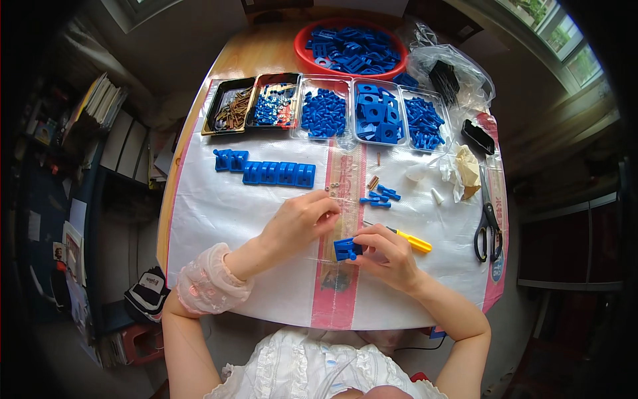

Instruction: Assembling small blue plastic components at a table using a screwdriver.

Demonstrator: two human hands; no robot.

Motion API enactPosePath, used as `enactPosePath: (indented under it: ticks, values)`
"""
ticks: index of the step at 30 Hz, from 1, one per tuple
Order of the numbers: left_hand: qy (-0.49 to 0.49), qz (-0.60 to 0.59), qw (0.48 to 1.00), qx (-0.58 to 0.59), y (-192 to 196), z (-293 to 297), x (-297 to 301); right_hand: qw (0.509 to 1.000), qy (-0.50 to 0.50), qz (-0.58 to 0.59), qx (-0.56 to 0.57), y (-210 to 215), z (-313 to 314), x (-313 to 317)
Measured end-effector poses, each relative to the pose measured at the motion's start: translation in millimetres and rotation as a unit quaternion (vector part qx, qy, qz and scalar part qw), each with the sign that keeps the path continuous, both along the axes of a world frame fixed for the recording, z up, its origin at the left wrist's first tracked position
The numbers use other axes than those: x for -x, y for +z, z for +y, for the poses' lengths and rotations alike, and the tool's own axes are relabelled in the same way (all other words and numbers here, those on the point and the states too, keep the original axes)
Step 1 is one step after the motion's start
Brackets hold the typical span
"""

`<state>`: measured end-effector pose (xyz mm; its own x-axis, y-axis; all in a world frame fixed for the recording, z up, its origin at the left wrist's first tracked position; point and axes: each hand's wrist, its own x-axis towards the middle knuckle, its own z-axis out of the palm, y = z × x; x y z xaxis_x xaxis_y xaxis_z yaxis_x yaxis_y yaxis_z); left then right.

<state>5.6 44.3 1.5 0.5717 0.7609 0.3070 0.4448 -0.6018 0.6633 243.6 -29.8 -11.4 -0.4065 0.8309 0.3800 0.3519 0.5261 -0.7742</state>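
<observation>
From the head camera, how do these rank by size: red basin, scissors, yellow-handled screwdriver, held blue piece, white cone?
1. Red basin
2. Scissors
3. Yellow-handled screwdriver and held blue piece: order unsure, since the right hand partly covers both
4. White cone

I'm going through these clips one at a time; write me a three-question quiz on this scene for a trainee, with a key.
1. Which hand holds the small blue plastic bracket above the table covering?
2. True or false: the yellow-handled screwdriver lies to the left of the black-handled scissors.
3. Fill in the blank: the round basin heaped with blue plastic parts is coloured ___.

Key:
1. The right hand.
2. True.
3. Red.
</observation>
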Motion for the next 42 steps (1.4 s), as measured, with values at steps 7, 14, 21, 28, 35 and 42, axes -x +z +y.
enactPosePath:
  ticks: [7,14,21,28,35,42]
  values:
    - [-0.048,-0.079,0.986,0.137,7,-31,1,0.999,-0.021,-0.021,-0.013,2,-1,8]
    - [-0.079,-0.082,0.979,0.167,4,-25,8,0.999,-0.021,-0.039,-0.028,1,1,9]
    - [-0.109,-0.127,0.954,0.248,6,-27,12,0.999,-0.03,-0.027,-0.006,-1,-1,9]
    - [-0.12,-0.175,0.885,0.414,6,-31,9,0.997,-0.048,0.002,0.063,3,-3,7]
    - [-0.12,-0.177,0.883,0.417,-3,-32,9,0.998,-0.052,0.002,0.04,4,-5,10]
    - [-0.097,-0.163,0.9,0.393,-9,-35,8,0.997,-0.06,-0.004,0.047,5,-7,12]
